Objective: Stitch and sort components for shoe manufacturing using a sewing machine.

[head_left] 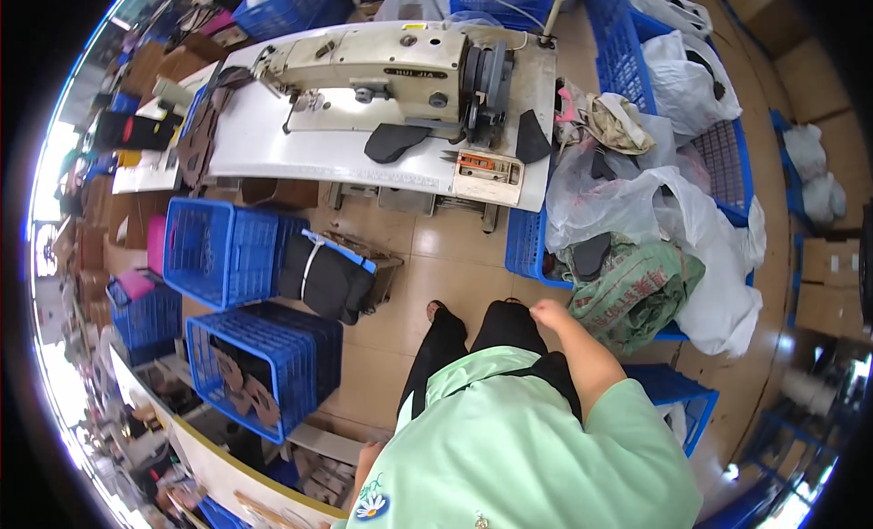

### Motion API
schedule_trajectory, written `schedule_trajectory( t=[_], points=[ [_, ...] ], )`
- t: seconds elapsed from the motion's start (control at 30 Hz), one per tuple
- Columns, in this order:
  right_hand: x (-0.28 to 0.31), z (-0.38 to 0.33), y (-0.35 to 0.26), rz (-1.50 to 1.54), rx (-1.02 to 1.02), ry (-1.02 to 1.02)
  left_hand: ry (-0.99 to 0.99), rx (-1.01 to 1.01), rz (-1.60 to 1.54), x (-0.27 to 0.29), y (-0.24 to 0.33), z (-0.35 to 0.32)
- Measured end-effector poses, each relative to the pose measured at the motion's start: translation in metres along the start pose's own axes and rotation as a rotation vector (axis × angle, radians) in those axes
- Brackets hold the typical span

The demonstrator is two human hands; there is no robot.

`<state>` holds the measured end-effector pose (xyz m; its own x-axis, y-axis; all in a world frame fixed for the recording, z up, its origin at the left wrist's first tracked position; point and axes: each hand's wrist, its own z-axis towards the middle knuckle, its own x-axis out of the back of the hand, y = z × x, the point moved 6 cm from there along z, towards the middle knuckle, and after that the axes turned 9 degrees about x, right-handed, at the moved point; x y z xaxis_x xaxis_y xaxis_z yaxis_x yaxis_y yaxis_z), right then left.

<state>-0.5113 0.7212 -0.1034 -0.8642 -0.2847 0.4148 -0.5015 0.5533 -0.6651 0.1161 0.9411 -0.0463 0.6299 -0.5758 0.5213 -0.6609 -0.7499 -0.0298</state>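
1. Right hand (544,312): beside the right thigh, fingers loosely curled; whether they pinch anything cannot be told.
2. Left hand (368,454): mostly hidden by the green shirt (536,429); its state cannot be told.
3. Green sack (637,288): slumped just right of the right hand, apart from it, with a dark cut piece (591,254) on top. Hazard: a pull on its loose folds could drop the piece.
4. Plastic bags (605,197): crowded behind the sack. Hazard: loose film could snag on fingers.
5. Dark panel (534,136): near the right edge of the sewing table (346,170). Hazard: a sleeve brush could knock it off.
6. Clearance: bare floor (436,247) lies ahead of the feet; the black cushion (323,274) bounds it left, the blue crate (525,247) right.
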Motion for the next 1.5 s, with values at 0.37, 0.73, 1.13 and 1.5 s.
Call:
schedule_trajectory(
  t=[0.37, 0.73, 1.13, 1.5],
  points=[
    [-0.044, -0.076, 0.066, 0.303, -0.506, 0.158, 0.119, -0.355, -0.484, 0.281, 0.25, 0.133],
    [0.06, 0.053, -0.031, 0.282, -0.15, 0.356, 0.062, -0.403, -0.124, 0.218, 0.351, 0.082],
    [0.035, 0.08, -0.119, -0.098, 0.06, 0.057, -0.064, 0.084, -0.147, 0.197, 0.249, 0.104],
    [0.012, 0.154, -0.284, -0.066, 0.394, -0.162, 0.339, -0.447, -0.571, 0.254, 0.342, 0.066]
  ],
)
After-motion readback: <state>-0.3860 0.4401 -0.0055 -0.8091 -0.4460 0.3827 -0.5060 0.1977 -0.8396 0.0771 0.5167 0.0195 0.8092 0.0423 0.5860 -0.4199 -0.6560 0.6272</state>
